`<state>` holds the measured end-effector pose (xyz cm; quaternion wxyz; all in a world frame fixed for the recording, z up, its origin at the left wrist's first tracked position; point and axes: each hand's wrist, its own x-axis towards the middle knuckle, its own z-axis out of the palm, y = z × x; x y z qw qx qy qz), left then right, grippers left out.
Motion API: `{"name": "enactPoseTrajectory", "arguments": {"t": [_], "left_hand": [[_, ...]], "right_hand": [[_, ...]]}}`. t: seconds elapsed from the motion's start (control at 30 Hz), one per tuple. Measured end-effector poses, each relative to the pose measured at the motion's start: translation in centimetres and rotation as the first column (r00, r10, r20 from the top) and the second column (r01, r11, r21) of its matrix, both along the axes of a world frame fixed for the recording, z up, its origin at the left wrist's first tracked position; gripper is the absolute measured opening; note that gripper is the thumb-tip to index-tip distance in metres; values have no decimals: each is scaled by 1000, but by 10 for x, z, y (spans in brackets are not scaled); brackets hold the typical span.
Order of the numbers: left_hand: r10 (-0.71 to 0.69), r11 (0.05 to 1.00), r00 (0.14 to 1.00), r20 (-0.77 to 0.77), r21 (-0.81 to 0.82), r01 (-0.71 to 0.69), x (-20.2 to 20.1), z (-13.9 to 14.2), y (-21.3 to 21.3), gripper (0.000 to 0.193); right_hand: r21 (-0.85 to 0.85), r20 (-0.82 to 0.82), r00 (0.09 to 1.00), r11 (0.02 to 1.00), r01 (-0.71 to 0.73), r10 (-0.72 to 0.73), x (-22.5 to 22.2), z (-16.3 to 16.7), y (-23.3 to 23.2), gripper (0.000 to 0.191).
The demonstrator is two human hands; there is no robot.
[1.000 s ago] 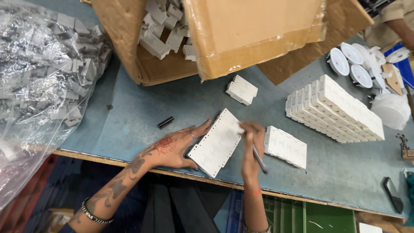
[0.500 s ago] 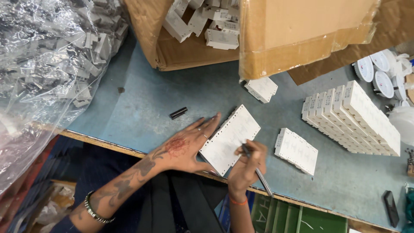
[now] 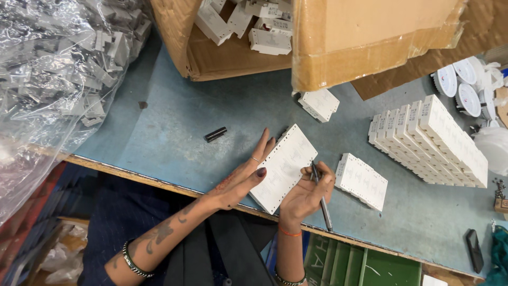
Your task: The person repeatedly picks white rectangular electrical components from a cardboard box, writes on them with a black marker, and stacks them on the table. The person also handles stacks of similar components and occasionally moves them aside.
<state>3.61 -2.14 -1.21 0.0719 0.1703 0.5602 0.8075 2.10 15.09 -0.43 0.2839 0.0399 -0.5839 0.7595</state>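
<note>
the right hand point(image 3: 307, 193) grips a dark pen point(image 3: 320, 195), fingers closed round it, tip on a white perforated block point(image 3: 283, 167) lying at the near edge of the blue worktop point(image 3: 174, 127). the left hand point(image 3: 246, 175) lies flat against the block's left side, fingers straight. beyond lie a black cap point(image 3: 216, 134) and an open cardboard box point(image 3: 238, 47).

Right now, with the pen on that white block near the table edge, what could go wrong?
The flat white row of plastic parts lies close to the bench's front edge, steadied only by the left hand; a push might slide it off. The right hand holds the slim dark pen with its tail past that edge, so it could snag. The small black cylinder lies loose nearby and may roll.
</note>
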Motion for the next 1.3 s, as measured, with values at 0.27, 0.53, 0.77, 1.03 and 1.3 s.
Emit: {"name": "enactPoseTrajectory", "arguments": {"t": [0.27,0.53,0.77,1.03,1.3], "left_hand": [[-12,886,944,-328,-442,-142,-4,8,-35,121],[-91,751,908,-410,-627,-208,-5,-7,-28,82],[-147,692,958,-248,-717,-79,-9,-11,-27,67],[-183,658,959,-216,-752,-44,-14,-15,-25,60],[-184,665,958,-218,-745,-42,-15,-17,-25,62]], "right_hand": [[373,169,970,900,-227,174,13,31,12,8],[553,414,846,646,-526,336,33,32,-7,8],[699,337,891,554,-453,303,20,28,-14,7],[733,317,919,553,-395,236,21,16,-17,8],[715,314,912,567,-410,263,20,15,-20,8]]}}
